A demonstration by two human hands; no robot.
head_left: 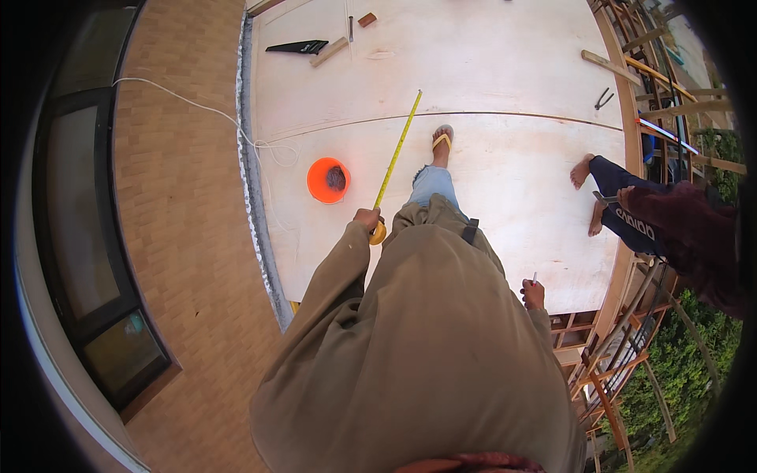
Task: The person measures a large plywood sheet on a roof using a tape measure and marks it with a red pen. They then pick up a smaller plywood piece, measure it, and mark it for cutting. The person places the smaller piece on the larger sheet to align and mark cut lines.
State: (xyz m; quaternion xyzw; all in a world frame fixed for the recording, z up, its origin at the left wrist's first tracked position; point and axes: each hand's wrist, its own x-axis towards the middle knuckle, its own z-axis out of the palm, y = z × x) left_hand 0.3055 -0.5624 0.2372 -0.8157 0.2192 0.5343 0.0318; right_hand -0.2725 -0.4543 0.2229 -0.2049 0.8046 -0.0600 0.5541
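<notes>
My left hand (365, 218) is closed on a yellow tape measure (378, 233) beside my left hip. Its yellow blade (398, 148) runs out forward and slightly right over the pale plywood sheets (505, 189). On my other side, my right hand (534, 294) is closed around a short thin white stick, like a pencil or pen; only its tip shows. An orange bucket (318, 188) with a dark bundle, perhaps nails, stands to the left of the blade. My foot in a flip-flop (442, 138) rests on the plywood.
A barefoot person (670, 205) at the right holds a tool, perhaps a hammer. Ahead lie a handsaw (296, 47), a wood strip (330, 52) and pincers (604, 98). A white cord (189, 101) crosses the tiled floor (177, 197). Timber scaffolding (623, 347) borders the plywood's right edge.
</notes>
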